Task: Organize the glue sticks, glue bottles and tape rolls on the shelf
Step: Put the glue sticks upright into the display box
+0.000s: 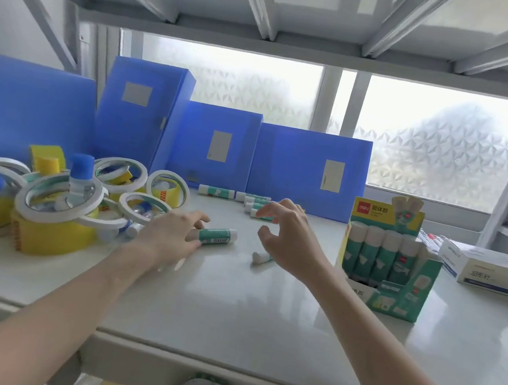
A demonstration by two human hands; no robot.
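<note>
White shelf, front edge running across the lower frame, wide bare stretch in the middle between the two forearms and toward the front. Left side crowded: pile of tape rolls, white rings and yellow rolls, with blue-capped glue bottles standing or lying among them. Back edge lined with blue file boxes against a frosted window. Right side: open display box with upright glue sticks in a row, near the right half of the shelf; white carton just beyond it at the far right. Loose glue sticks lie in a small cluster just in front of the file boxes, one more lies under the right hand. Left hand reaches forward, palm down, fingers curled on a green-and-white glue stick lying on the shelf next to the tape pile. Right hand hangs above the shelf, fingers loosely curled and spread, holding nothing, apart from the sticks below it. Both forearms enter from the bottom corners. Upper shelf frame overhead, lower shelf partly visible under the front edge.
</note>
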